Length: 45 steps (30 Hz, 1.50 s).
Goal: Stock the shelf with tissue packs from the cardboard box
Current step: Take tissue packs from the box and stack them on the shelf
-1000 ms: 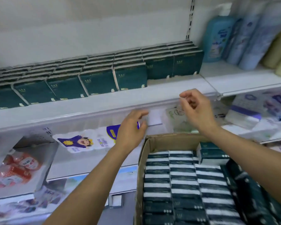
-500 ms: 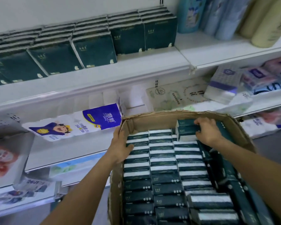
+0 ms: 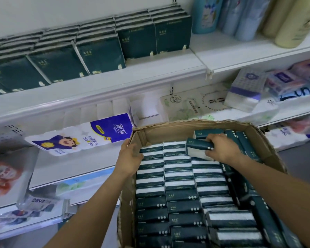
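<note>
My right hand curls round a dark green tissue pack at the far end of the brown cardboard box; my left hand seems to clasp its left wall.

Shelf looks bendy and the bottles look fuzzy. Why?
Head view: the wide-angle lens bows the white shelf. Head view, top right: the bottles are soft and smeared. Head view, middle: the tissue pack in the right hand and the cardboard box look fairly sharp, under flat, soft light.

Dark green tissue packs in rows filling open cardboard box, matching packs standing along white shelf
</note>
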### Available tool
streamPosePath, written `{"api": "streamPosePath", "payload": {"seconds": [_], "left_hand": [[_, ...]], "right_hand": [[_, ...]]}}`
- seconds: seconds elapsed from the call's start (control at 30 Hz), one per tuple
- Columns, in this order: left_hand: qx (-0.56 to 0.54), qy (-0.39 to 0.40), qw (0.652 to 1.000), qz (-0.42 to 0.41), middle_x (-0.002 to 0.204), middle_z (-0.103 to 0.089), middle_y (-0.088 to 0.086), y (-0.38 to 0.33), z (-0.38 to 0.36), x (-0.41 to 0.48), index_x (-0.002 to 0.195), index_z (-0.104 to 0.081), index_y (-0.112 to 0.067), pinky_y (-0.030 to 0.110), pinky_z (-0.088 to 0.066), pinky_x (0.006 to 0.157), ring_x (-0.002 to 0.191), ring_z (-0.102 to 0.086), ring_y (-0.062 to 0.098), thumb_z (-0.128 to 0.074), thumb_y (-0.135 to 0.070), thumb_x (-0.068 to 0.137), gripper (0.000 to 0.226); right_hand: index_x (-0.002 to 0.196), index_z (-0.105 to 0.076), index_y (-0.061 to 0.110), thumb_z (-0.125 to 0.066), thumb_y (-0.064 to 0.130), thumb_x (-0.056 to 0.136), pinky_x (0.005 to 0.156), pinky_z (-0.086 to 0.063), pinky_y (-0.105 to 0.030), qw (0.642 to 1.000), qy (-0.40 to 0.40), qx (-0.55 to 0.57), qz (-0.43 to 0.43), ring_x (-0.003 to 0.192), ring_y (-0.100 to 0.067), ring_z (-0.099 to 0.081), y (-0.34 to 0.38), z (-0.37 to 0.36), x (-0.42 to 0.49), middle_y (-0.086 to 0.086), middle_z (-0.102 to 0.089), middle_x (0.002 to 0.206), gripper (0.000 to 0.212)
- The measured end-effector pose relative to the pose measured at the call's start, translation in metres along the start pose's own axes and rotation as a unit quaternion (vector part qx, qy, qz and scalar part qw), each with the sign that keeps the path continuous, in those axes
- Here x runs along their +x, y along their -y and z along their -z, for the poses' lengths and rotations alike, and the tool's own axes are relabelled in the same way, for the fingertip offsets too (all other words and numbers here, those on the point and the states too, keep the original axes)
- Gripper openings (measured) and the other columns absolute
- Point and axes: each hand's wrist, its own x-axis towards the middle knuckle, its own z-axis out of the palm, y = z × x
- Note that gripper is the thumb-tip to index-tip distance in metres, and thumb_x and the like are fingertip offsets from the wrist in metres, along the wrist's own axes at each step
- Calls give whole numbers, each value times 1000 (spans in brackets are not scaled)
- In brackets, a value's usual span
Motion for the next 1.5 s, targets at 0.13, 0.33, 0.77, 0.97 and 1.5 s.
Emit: {"api": "streamPosePath", "payload": {"seconds": [0.13, 0.33, 0.77, 0.97, 1.5], "left_hand": [[-60, -106, 991, -53, 126, -57, 6, -17, -3, -11, 114, -62, -15, 30, -40, 98, 119, -51, 20, -58, -23, 94, 22], [-477, 92, 867, 106, 104, -72, 13, -57, 7, -27, 112, -62, -12, 36, -59, 77, 92, -72, 26, -59, -37, 94, 31], [-510, -6, 860, -12, 104, -73, 0, -57, 65, -38, 126, -50, -18, 42, -57, 83, 99, -69, 24, -70, -1, 84, 50], [-450, -51, 886, -97, 108, -69, 2, -84, 110, -24, 123, -53, -17, 20, -55, 78, 93, -67, 8, -71, -5, 84, 45], [234, -195, 926, -225, 161, -13, 2, -110, 215, 93, 152, -22, -18, 36, -6, 122, 149, -8, 19, -57, -31, 94, 68]], "right_hand": [[98, -54, 27, -75, 27, 76, 79, -46, -33, 981, -75, 158, 88, 95, -13, -49, 35, 7, -13, 8, -54, 96, 30], [103, -57, 12, -78, 6, 67, 81, -37, -23, 915, -259, 65, 303, 101, -16, -42, 76, 13, -29, 0, -51, 109, 42], [115, -63, 24, -69, 30, 86, 81, -48, -18, 842, -56, 529, 92, 95, -2, -63, 126, 81, -31, 10, -69, 102, 30], [101, -70, 16, -72, 13, 83, 61, -47, -13, 813, -38, 566, 128, 81, -4, -68, 142, 126, -4, 3, -75, 97, 18], [109, -64, 16, -70, 11, 87, 60, -50, -21, 832, -138, 535, 56, 82, -15, -62, 179, 210, 117, -1, -67, 99, 23]]}}
